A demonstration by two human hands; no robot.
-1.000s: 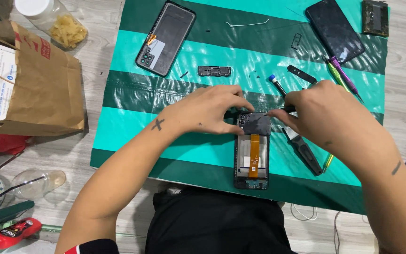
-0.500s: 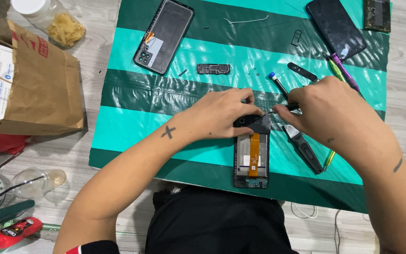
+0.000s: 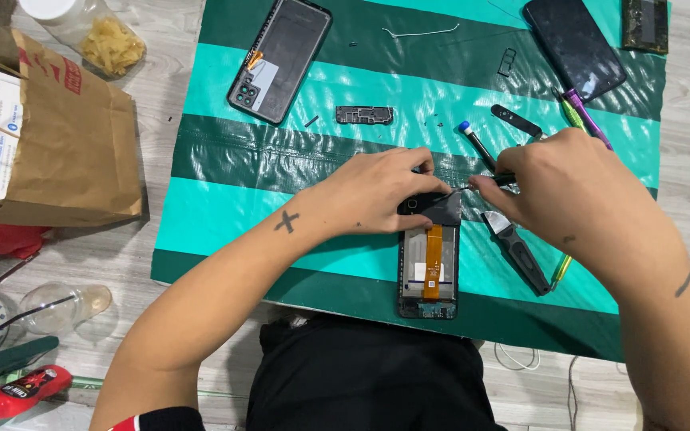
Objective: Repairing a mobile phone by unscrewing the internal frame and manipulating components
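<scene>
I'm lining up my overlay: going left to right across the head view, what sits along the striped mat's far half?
Phone back cover → small black bracket → blue-tipped tool → black phone lying face down → small dark board at the mat's corner.

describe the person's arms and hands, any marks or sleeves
Both forearms are bare. The left forearm carries a small dark cross-shaped tattoo near the wrist, and a dark sleeve edge with a red stripe shows near the elbow. The right forearm has a short dark tattoo mark. No gloves, rings or watch are visible.
</scene>
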